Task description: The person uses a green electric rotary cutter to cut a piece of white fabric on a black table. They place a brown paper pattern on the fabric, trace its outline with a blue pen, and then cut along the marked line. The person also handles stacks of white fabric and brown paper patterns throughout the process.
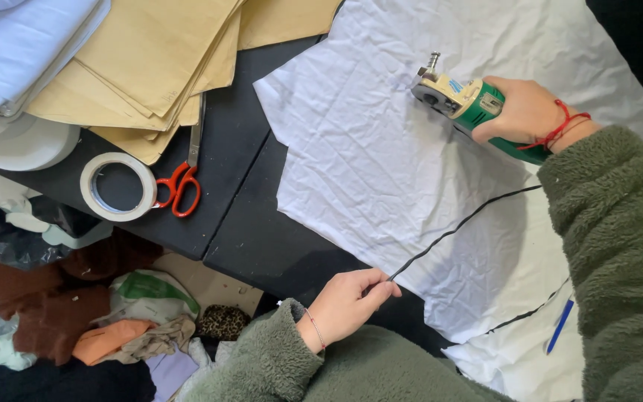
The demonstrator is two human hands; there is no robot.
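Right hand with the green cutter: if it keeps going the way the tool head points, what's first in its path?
The right hand aims the green cutter up-left, across the white fabric. Probably only more fabric, then the bare black table; beyond that, the tan paper sheets.

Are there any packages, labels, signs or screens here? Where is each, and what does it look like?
Label: a small blue and white sticker on the cream head of the green cutter held in the right hand, over the white cloth.
Envelopes: a loose stack of flat tan paper ones, top left on the black table.
No signs or screens show.
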